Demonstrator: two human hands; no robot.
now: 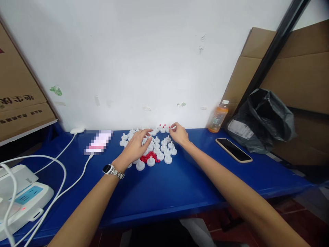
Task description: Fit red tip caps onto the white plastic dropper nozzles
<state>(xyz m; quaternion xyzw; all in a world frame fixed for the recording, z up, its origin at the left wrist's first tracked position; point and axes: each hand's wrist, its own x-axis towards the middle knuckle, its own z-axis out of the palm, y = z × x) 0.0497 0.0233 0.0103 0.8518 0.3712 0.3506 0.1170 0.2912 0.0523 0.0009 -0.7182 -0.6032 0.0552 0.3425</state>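
Note:
Several white nozzle caps (168, 159), round at the base with a narrow spout on top, stand in a cluster on the blue table. A heap of small red tips (150, 157) lies among them. At the back, some white caps (162, 129) carry red tips on their spouts. My left hand (137, 145), with a watch at the wrist, hovers over the left of the cluster, fingers apart and curved, seemingly holding nothing. At the back right of the cluster, my right hand (179, 133) pinches a small red tip at a white cap's spout; the fingers partly hide it.
A power strip (33, 202) with white cables lies at the left, near a lit, blurred phone (99, 142). To the right are an orange drink bottle (218, 116), another phone (233, 150) and a grey plastic bag (264, 120). Cardboard (23, 85) stands at both sides; a white wall is behind.

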